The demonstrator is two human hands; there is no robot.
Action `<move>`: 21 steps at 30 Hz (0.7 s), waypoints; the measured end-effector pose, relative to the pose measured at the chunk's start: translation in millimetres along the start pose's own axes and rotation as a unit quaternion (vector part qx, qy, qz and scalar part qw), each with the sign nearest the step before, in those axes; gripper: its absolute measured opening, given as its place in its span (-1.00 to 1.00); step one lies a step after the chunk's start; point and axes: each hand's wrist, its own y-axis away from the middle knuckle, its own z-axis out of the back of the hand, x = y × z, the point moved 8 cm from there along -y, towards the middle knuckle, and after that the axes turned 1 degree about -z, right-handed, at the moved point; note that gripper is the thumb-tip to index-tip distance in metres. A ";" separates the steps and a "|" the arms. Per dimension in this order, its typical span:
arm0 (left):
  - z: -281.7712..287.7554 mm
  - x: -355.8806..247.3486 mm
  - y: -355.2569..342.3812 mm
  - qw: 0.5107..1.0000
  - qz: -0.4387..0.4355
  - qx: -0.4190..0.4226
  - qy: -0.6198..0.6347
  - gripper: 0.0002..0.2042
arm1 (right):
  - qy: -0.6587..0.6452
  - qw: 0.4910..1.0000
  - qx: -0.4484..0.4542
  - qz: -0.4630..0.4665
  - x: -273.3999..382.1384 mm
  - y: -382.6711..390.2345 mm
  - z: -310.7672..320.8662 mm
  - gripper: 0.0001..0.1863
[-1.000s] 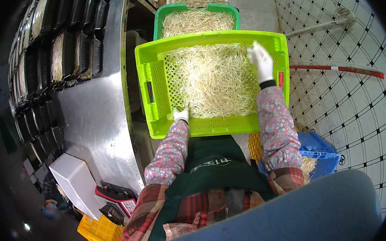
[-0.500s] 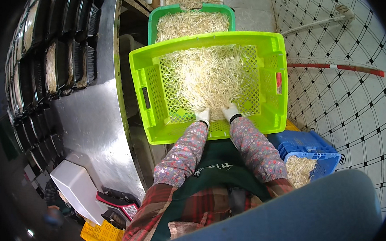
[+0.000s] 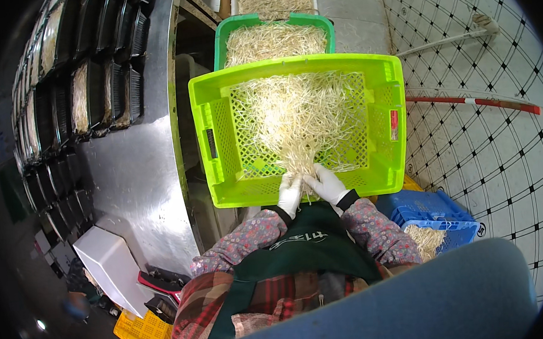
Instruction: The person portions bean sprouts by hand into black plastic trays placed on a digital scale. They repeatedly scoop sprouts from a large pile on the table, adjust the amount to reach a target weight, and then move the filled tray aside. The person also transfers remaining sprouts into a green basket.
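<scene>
Sprouts point(image 3: 297, 160) were gripped between left hand point(image 3: 289, 194) and right hand point(image 3: 327, 184), seemingly to bunch the strands, while the heap point(image 3: 299, 108) beyond them was contained by the crate point(image 3: 235, 194).

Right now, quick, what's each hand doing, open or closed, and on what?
Left hand: gloved, closed on a bunch of bean sprouts at the near edge of the lime-green crate.
Right hand: gloved, closed on the same bunch.
</scene>
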 end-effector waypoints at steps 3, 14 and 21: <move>2.0 -29.7 -4.9 0.998 -0.042 0.016 0.040 -0.78 | -0.063 0.998 0.008 -0.002 39.8 -6.4 7.0 -0.58; 126.3 -78.7 -183.9 0.933 -0.100 -0.278 -0.205 -0.16 | 0.075 0.927 -0.347 -0.120 -91.2 -122.5 118.9 -0.16; 29.9 -12.1 -197.6 0.913 -0.130 -0.240 -0.304 -0.40 | -0.036 0.960 -0.241 -0.136 -56.5 -153.2 -7.7 -0.24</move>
